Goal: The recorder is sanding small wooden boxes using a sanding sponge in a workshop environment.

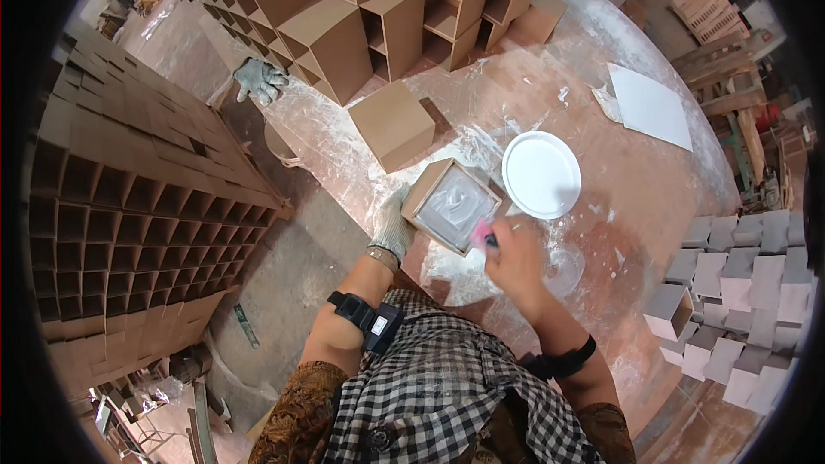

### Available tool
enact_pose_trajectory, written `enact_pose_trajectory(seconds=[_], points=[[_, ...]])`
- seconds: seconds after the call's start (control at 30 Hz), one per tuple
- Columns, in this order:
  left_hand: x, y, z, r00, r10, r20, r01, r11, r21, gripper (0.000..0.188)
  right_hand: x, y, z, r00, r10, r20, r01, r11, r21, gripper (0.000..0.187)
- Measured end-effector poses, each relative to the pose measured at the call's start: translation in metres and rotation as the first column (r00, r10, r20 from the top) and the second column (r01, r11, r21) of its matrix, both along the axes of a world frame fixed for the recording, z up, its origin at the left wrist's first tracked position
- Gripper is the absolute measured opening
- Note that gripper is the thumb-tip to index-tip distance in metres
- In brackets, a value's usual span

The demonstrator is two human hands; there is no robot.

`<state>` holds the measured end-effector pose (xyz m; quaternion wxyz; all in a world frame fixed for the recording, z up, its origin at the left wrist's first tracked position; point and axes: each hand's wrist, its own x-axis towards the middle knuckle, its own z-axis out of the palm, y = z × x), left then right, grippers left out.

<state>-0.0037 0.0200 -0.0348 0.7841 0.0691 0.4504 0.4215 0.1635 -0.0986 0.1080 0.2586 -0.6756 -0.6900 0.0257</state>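
Note:
A small brown cardboard box [418,186] is tilted on the table in front of me, its pale grey panel [455,204] smeared with wet white paste inside a raised rim. My left hand [392,228], in a knitted glove, is closed on the box's left side; its fingertips are partly hidden. My bare right hand [516,256] grips a small pink-and-dark tool [483,235] at the panel's lower right corner. Motion blurs the tool, so its kind is unclear. Just right of the box lies a round white dish [541,175]. Another brown box [391,125] stands beyond it.
Stacked open brown boxes [344,30] stand at the table's far side, with a tall stack [103,232] at left. Grey-white boxes [739,283] are piled at right. A grey glove [260,80] lies at far left, a white sheet [650,106] at far right. White smears mark the tabletop [640,198].

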Motion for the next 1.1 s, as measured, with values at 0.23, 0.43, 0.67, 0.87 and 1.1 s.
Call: enact_pose_trajectory(seconds=[0.23, 0.43, 0.67, 0.87, 1.1], points=[[0.005, -0.008, 0.012, 0.996, 0.026, -0.081, -0.025, 1.0, 0.018, 0.031, 0.014, 0.005, -0.005, 0.6, -0.402, -0.691, 0.355, 0.909, -0.219, 0.018], [0.008, -0.017, 0.025, 0.988, -0.009, -0.155, 0.019, 0.998, 0.062, 0.038, 0.026, 0.037, -0.047, 0.586, -0.65, -0.485, 0.541, 0.759, -0.363, 0.028], [0.012, -0.019, 0.034, 0.906, -0.062, -0.419, 0.189, 0.944, 0.27, 0.037, 0.006, 0.08, 0.002, 0.594, -0.608, -0.527, 0.478, 0.794, -0.377, 0.031], [0.014, -0.022, 0.021, 0.834, 0.06, -0.549, 0.238, 0.858, 0.455, 0.032, -0.038, 0.044, 0.019, 0.853, -0.147, -0.502, 0.159, 0.987, -0.018, 0.022], [0.009, -0.008, 0.039, 0.985, -0.014, -0.171, 0.034, 0.993, 0.113, 0.03, 0.017, 0.007, 0.018, 0.281, -0.222, -0.934, 0.395, 0.913, -0.099, 0.017]])
